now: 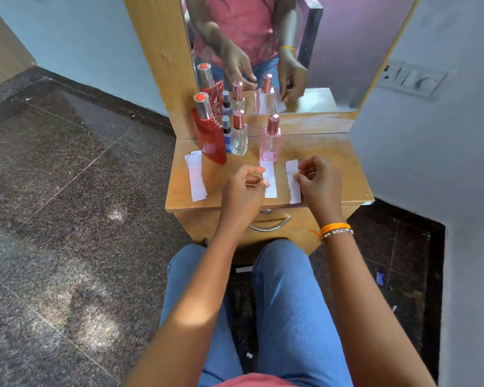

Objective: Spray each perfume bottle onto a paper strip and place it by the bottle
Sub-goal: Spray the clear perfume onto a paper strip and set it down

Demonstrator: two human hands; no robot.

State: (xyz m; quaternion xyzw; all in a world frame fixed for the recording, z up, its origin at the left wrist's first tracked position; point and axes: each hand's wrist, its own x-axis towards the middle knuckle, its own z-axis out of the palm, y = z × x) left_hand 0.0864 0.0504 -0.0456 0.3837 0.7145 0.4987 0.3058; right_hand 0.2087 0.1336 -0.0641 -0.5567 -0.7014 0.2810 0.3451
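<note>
Two hands over a wooden dresser top [344, 163], near edge first. The left hand [242, 188], fingers loosely curled and holding nothing, hovers just left of the middle paper strip [270, 178]; the right hand [320, 180], fingers narrowly curled, touches the right paper strip [292, 181], though whether it pinches it cannot be told. Both strips reach almost to the front edge. A small stack of strips [196, 175], count unclear, lies at the left edge. Farther back stand four bottles: a pink bottle [270, 143] directly behind the middle strip, then a clear bottle [239, 135], a small blue bottle [227, 135] and a red bottle [210, 132] clustered left. Bare wood lies to the right, before the mirror [347, 51].
</note>
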